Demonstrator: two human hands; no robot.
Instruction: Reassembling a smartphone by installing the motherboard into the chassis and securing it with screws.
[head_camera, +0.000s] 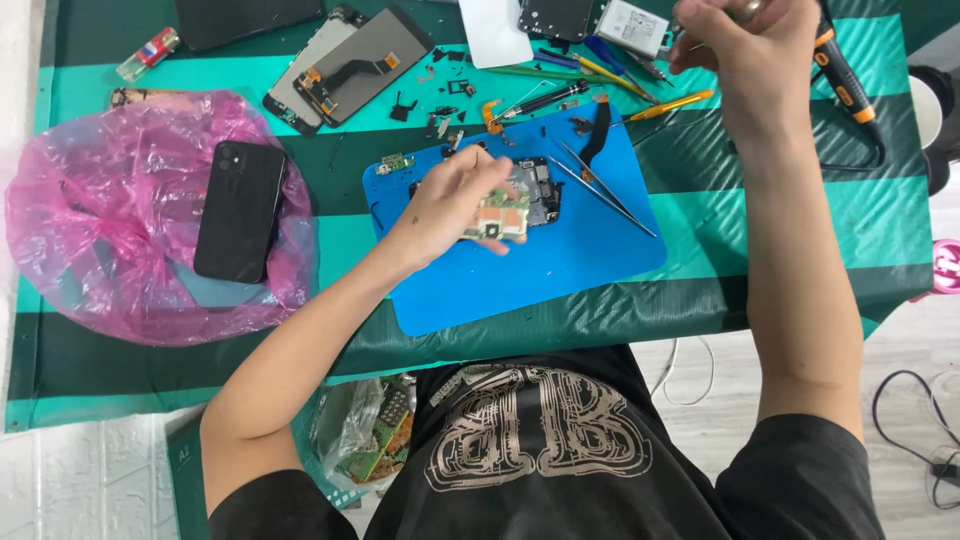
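Note:
My left hand (455, 200) rests over an opened phone (540, 190) on a blue work mat (560, 265), its fingers closed on a green circuit board (502, 216). My right hand (745, 45) is raised at the table's far edge, fingers curled near a small silver part and a black-and-orange tool (845, 85); I cannot tell what it holds. Metal tweezers (605, 190) lie on the mat to the right of the phone. A black ribbon strip (598, 130) lies at the mat's top edge.
A black phone (240, 210) lies on a pink plastic bag (120, 220) at the left. Detached screens (350, 65), small parts, screwdrivers (660, 105) and a white battery (632, 25) cover the far side of the green striped table cover (800, 230). A bag of circuit boards (375, 435) sits by my lap.

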